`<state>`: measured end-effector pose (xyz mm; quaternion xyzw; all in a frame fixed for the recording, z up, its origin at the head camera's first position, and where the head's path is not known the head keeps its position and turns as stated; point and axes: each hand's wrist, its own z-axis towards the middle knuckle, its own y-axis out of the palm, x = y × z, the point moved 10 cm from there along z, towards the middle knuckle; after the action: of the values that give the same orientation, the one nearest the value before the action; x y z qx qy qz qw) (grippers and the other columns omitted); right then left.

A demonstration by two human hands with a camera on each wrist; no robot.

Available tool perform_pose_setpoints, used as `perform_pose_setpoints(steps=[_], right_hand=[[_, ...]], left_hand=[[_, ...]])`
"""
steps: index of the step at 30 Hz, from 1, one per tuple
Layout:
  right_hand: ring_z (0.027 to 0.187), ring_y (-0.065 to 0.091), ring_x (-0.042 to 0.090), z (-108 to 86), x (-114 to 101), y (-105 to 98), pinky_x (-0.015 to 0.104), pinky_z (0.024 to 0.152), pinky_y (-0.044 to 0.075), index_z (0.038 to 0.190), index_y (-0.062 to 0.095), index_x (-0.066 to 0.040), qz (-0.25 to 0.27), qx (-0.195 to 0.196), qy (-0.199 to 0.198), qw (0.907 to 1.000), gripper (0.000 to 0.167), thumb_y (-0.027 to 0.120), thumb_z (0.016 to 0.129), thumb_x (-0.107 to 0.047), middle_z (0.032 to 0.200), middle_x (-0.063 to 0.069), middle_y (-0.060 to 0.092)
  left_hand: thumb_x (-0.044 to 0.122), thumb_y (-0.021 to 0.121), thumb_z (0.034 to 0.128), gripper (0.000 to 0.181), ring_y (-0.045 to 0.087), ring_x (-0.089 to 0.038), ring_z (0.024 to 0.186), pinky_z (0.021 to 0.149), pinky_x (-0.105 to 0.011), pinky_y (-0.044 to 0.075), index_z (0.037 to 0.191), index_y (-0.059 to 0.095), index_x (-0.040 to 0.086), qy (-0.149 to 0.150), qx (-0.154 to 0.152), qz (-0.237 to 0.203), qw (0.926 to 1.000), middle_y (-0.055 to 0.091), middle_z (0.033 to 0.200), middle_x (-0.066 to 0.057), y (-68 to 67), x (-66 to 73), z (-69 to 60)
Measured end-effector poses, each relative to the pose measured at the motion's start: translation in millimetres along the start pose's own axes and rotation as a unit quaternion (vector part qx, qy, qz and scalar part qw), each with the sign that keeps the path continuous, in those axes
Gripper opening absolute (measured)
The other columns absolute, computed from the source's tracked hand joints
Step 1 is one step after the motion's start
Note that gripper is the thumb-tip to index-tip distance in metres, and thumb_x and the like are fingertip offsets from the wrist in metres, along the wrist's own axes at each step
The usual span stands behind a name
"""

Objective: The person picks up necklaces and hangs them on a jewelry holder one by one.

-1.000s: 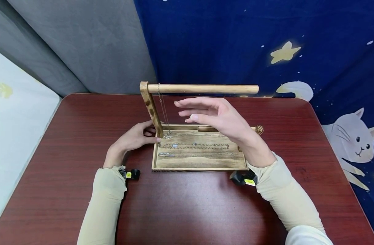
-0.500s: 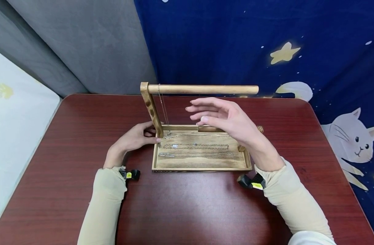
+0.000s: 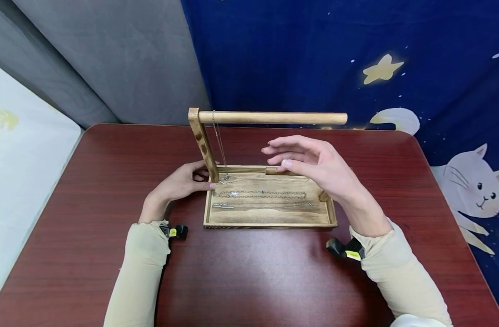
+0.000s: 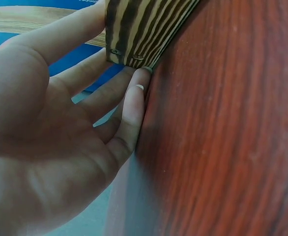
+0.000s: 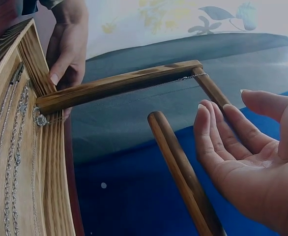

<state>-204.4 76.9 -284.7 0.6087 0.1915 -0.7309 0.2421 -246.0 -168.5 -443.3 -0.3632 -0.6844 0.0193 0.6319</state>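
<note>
While pinching the tray (image 3: 269, 219) at ten o'clock with left hand (image 3: 180, 182), probably to steady the hung necklace (image 3: 220, 145), hovers at two o'clock with right hand (image 3: 319, 167) empty, loosely spread.

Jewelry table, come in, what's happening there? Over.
Left hand holding left end of tray. Right hand empty, hiding part of lower bar from head camera. One necklace hanging from top bar, others lying in tray.

Cream sleeves (image 3: 138, 268), black wrist cameras (image 3: 336, 247), yellow labels (image 3: 353, 255)
</note>
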Motion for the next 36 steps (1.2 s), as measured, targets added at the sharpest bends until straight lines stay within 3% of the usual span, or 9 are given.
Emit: perform_pose_setpoints(steps=[6,16,26,36], right_hand=[[0.109,0.064,0.043,-7.5,-1.8,-3.6,0.042,0.090,0.053,0.133,0.055,0.007,-0.015,0.017,-0.011,0.9997,0.035,0.057,0.098,0.002,0.128,0.021,0.062],[0.107,0.064,0.035,-24.0,-8.0,-8.3,0.040,0.087,0.053,0.131,0.057,0.006,-0.046,0.044,-0.030,0.9975,0.033,0.057,0.098,0.004,0.126,0.020,0.064],[0.102,0.066,0.033,-34.9,-2.3,-8.8,0.040,0.087,0.054,0.130,0.056,0.008,-0.024,0.068,-0.022,0.9971,0.035,0.060,0.095,0.007,0.124,0.022,0.064],[0.105,0.066,0.029,-48.7,15.7,-8.2,0.039,0.091,0.052,0.129,0.060,0.003,-0.035,0.069,-0.001,0.9970,0.036,0.062,0.093,0.007,0.124,0.017,0.065]], left_hand=[[0.013,0.075,0.0903,0.055,0.058,-0.031,0.112,0.096,-0.044,0.045,0.139,0.051,-0.001,-0.002,-0.007,-0.010,0.9999,0.061,0.120,-0.019,2.0,1.2,0.7],[0.012,0.075,0.0900,0.056,0.058,-0.031,0.112,0.096,-0.044,0.045,0.139,0.050,-0.001,-0.004,-0.005,-0.009,0.9999,0.061,0.119,-0.019,0.7,2.5,-0.5],[0.013,0.076,0.0893,0.054,0.060,-0.031,0.111,0.095,-0.043,0.046,0.136,0.052,-0.002,-0.002,0.000,-0.018,0.9998,0.063,0.117,-0.020,0.0,3.8,-1.8],[0.012,0.075,0.0901,0.051,0.061,-0.030,0.110,0.092,-0.037,0.048,0.135,0.055,-0.001,0.001,0.004,-0.018,0.9998,0.064,0.118,-0.018,-2.6,2.1,-2.7]])
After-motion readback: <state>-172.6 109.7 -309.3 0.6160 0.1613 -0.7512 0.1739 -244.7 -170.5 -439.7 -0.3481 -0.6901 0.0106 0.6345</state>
